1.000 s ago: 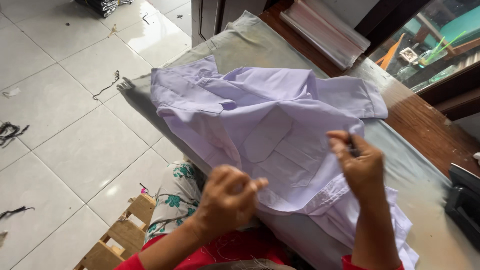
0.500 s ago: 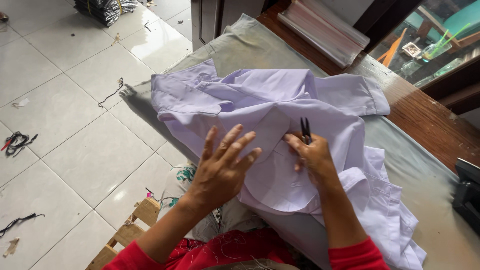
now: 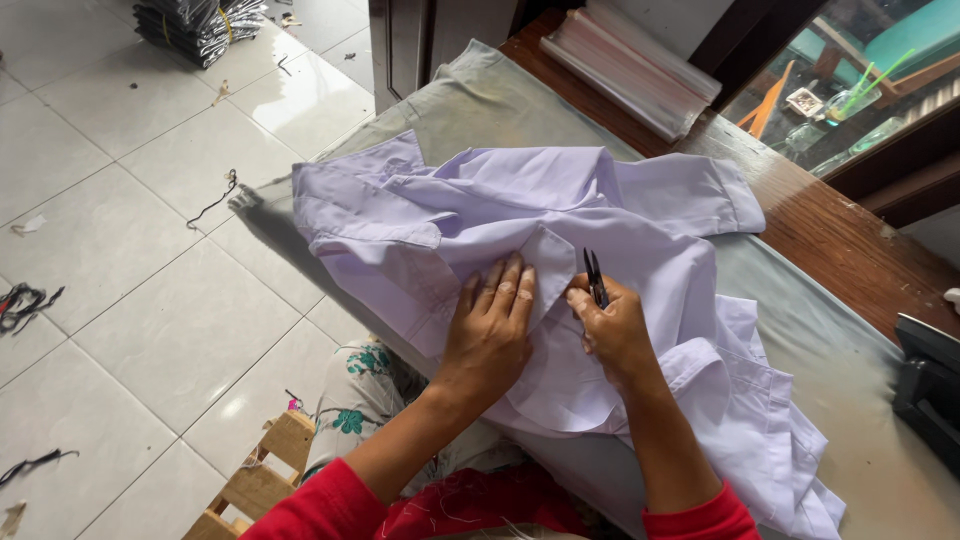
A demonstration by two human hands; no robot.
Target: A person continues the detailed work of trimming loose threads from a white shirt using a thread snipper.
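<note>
A pale lilac shirt [image 3: 560,260] lies crumpled across the middle of the frame on a worktop [image 3: 860,400] covered with grey cloth. The left hand [image 3: 490,335] lies flat on the shirt just below centre, fingers straight and close together, pressing the fabric down beside a pointed flap. Just to its right, the right hand [image 3: 612,330] is curled shut around small black snips [image 3: 594,276], whose thin blades stick up from between the fingers and rest against the shirt. The two hands are near each other but do not touch. Both arms wear red sleeves [image 3: 320,505] at the bottom edge. A stack of clear plastic bags [image 3: 630,65] sits on the wooden edge at the upper centre-right. A dark bundle [image 3: 200,25] lies on the white tiled floor [image 3: 120,200] in the upper left, and dark thread scraps [image 3: 25,300] are scattered at the left edge. A wooden stool [image 3: 255,485] shows at the bottom left
</note>
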